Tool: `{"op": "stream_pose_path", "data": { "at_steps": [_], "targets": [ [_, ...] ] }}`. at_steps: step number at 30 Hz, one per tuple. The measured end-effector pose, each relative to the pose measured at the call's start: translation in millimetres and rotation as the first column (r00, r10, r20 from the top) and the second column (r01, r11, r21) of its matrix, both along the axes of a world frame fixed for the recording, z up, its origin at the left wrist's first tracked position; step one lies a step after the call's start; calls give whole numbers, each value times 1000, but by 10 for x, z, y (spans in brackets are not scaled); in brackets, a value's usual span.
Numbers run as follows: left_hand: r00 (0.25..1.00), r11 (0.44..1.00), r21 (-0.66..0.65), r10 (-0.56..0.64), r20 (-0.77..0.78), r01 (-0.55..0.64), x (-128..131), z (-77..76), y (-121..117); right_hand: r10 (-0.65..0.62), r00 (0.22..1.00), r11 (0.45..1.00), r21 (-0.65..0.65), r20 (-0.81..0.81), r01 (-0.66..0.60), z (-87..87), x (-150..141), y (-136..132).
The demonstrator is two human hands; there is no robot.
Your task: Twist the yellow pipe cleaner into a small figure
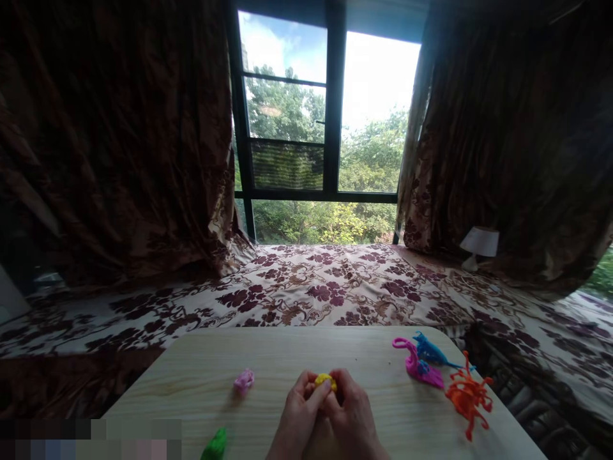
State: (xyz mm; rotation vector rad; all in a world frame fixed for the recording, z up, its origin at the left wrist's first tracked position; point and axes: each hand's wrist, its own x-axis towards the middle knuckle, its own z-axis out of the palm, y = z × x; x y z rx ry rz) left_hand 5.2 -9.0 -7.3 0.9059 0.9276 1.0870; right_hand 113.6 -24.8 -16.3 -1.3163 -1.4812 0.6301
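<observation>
My left hand [297, 415] and my right hand [353, 418] meet at the near edge of a light wooden table [268, 358]. Their fingertips pinch a small yellow fuzzy piece [325, 382] between them, both hands closed on it. A small pink fuzzy ball [244, 381] lies on the table to the left of my hands. A green fuzzy piece [215, 445] sits at the bottom edge, partly cut off.
To the right lie pipe-cleaner figures: a pink one [417, 367], a blue one [431, 351] and an orange one [468, 396]. Beyond the table is a floral-covered bed [311, 287], a small white lamp [479, 246], dark curtains and a window [325, 128].
</observation>
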Motion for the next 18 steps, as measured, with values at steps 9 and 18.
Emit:
{"op": "stream_pose_path", "data": {
  "at_steps": [9,18],
  "targets": [
    [956,977,-135,-124,265,164,-155,97,-7,227,875,972,42,-428,-231,-96,63,61],
    [971,985,-69,-144,192,160,-81,-14,-2,213,831,965,-21,-514,-261,-99,41,69]
  ]
}}
